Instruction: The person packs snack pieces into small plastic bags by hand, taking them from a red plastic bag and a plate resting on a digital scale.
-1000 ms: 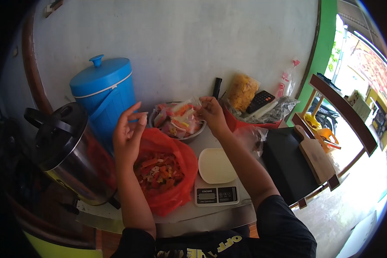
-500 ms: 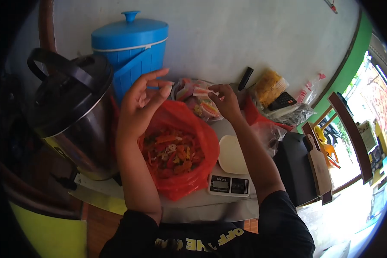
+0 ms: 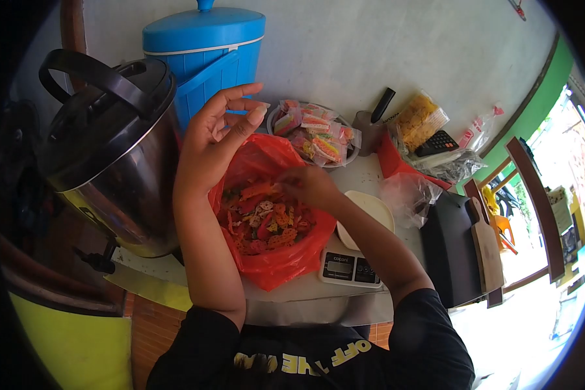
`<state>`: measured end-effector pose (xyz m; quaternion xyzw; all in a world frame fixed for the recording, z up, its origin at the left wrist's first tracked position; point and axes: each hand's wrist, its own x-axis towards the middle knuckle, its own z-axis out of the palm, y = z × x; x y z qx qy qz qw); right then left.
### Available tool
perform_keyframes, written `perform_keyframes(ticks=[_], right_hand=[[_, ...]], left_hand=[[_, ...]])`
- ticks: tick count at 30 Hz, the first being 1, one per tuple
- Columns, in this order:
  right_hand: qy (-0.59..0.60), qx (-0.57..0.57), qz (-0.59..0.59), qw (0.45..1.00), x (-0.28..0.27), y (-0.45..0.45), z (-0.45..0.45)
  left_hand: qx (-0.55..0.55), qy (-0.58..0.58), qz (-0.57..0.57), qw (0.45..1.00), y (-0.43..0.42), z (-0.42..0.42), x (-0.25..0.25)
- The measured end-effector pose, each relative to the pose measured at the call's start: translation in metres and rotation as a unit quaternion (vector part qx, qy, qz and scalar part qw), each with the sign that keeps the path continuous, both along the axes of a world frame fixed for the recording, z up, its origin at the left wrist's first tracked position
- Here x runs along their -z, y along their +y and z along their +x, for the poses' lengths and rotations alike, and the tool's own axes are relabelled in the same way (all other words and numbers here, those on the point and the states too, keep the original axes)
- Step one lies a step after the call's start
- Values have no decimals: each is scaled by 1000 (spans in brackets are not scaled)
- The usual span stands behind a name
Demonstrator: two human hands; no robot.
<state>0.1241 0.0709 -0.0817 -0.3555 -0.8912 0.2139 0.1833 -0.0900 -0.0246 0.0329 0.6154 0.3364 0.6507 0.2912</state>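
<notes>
A red plastic bag [image 3: 266, 276] stands wide open on the table. Inside it lie loose, colourful snack pieces [image 3: 263, 224], mostly red and orange, a few of them wheel-shaped. My right hand [image 3: 313, 190] reaches over the bag's right rim, just above the snacks; its fingers are smeared by motion, so any hold is unclear. Raised above the bag's left rim, my left hand [image 3: 218, 133] has thumb and fingers apart and nothing visible in it. Right of the bag sits a small kitchen scale [image 3: 350, 270] with a pale tray [image 3: 367, 218], partly behind my right forearm.
A steel dispenser with a black lid [image 3: 120, 169] and a blue lidded container [image 3: 205, 62] stand left. Behind the bag is a bowl of small wrapped packets [image 3: 318, 133]. A red basket [image 3: 396, 156] with a calculator [image 3: 437, 144], a black box [image 3: 445, 250] and wooden board [image 3: 486, 253] are right.
My right hand has come down from near the wrapped packets into the mouth of the red bag. My left hand stays raised above the left rim. The camera view has shifted slightly.
</notes>
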Motion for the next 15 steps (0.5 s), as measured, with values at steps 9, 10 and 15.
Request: perform_keyframes(ticks=[9, 10, 15], right_hand=[[203, -31, -153, 967, -13, 4, 33], [193, -30, -118, 974, -12, 3, 35], [164, 7, -28, 986, -17, -5, 34]], left_hand=[[-9, 9, -1, 1000, 3, 3, 0], [-12, 11, -2, 1000, 3, 3, 0], [-14, 21, -7, 1000, 2, 4, -1]])
